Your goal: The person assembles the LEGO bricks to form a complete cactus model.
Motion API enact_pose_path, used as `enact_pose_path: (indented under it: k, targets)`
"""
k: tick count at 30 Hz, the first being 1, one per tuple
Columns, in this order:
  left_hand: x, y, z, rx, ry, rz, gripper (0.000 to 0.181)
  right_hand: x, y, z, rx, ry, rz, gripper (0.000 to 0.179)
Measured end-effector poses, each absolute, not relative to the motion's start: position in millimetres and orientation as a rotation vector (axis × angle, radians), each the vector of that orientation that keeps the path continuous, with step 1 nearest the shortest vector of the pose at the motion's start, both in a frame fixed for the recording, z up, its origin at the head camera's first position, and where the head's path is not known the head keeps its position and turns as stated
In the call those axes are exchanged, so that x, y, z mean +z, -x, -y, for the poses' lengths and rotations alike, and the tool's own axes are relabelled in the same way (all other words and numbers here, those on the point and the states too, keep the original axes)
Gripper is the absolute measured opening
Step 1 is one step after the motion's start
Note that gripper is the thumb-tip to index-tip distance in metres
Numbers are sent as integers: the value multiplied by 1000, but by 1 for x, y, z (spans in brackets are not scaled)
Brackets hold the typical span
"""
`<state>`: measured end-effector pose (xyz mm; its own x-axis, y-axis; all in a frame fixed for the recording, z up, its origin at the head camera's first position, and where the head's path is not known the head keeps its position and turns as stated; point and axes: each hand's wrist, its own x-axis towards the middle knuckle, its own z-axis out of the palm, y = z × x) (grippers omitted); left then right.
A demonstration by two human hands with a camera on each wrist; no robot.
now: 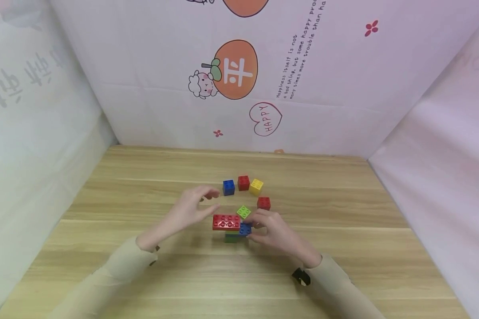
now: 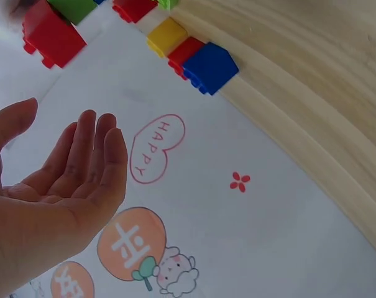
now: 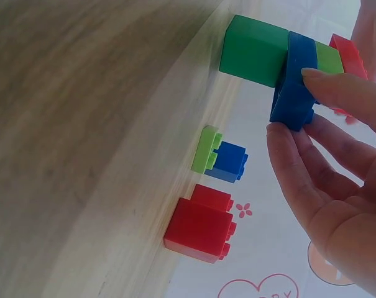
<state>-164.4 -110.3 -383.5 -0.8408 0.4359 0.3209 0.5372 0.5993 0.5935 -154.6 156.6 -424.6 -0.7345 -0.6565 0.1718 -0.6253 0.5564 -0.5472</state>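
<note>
Your right hand [image 1: 272,228] pinches the end of the long blue brick [image 3: 293,87], thumb on one side and fingers on the other. That brick is part of a stack [image 1: 227,225] between your two hands. Your left hand [image 1: 189,206] holds nothing; its thumb and fingers are wide apart, just beside the long red brick [image 1: 226,222] on top.

From your head, that red brick hides much of what is under it. The right wrist view shows more: a dark green brick [image 3: 255,51] at the bottom, then blue, light green [image 3: 329,59] and red (your left hand is a blur at the edge there). The left wrist view cuts the stack off at the top.

The small yellow brick [image 1: 257,187] shows from your head and left wrist, but you can't find it from your right wrist.
</note>
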Motion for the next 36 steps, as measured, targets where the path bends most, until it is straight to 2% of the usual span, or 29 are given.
enact_pose_path:
  k: [8,23,36]
  targets:
    - [-387,195,116,-1096,770,2741,33,-426,155,-159,-926,1121,-2725,33]
    - [-422,246,113,-1211,614,2947,44,-426,155,-158,-935,1117,-2716,34]
    - [-436,267,93,-1134,625,3034,50,-425,154,-159,-905,1126,-2717,35]
